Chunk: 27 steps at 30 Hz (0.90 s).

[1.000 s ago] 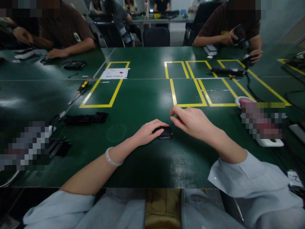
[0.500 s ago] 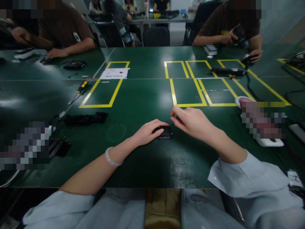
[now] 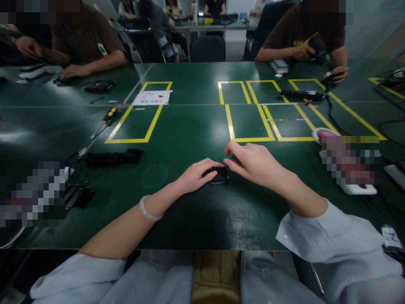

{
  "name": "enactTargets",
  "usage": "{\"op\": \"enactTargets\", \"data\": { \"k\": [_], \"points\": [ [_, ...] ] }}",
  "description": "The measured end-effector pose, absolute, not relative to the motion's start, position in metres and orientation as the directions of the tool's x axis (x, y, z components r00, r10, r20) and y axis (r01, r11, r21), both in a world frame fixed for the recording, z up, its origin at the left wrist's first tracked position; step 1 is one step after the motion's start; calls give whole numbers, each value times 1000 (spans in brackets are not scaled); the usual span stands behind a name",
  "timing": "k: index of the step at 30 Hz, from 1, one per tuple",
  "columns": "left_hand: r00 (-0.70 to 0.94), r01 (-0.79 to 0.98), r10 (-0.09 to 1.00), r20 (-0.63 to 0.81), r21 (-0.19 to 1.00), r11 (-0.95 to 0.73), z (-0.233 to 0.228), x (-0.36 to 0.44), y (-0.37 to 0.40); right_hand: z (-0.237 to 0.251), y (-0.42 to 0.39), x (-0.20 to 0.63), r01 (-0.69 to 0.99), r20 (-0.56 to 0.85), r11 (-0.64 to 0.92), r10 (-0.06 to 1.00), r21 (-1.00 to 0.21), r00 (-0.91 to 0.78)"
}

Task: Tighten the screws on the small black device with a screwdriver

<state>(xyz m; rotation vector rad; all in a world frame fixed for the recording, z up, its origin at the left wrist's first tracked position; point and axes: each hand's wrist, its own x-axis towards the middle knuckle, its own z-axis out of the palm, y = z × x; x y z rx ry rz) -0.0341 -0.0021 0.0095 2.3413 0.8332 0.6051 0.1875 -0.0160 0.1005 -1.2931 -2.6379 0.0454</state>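
Note:
A small black box-shaped part lies on the green table in front of me. My left hand holds it from the left, thumb at the near side and fingers over its top. Close by on the right, my right hand hovers with the index finger curled and the thumb bent towards it. Something dark shows between those fingers, too small and shaded to name. The right thumb tip is just above the part's right corner; whether they touch I cannot tell.
Yellow tape frames mark the table. A black strip-like part and a yellow-black screwdriver lie left, a white paper beyond. A white-edged tray is right. Two people sit opposite; one holds a dark tool.
My right thumb and index finger have parted slightly and shifted a little left. The thin dark tip seen at those fingertips earlier no longer shows. My left hand stays on the black part.

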Motion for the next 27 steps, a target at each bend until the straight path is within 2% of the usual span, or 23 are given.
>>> {"op": "enactTargets", "data": {
  "k": [4,16,22,27],
  "points": [
    [707,410,674,217,650,-639,10,-34,-2,98,-15,187,790,167,607,790,-83,-590],
    [706,417,676,210,648,-637,10,-34,-2,101,-15,191,794,173,603,793,-80,-584],
    [706,420,677,205,649,-634,11,-34,-2,99,-15,188,810,171,586,801,-28,-574],
    [703,421,680,207,650,-633,12,-34,-3,99,-16,189,798,199,599,791,-61,-579]
  ]
}}
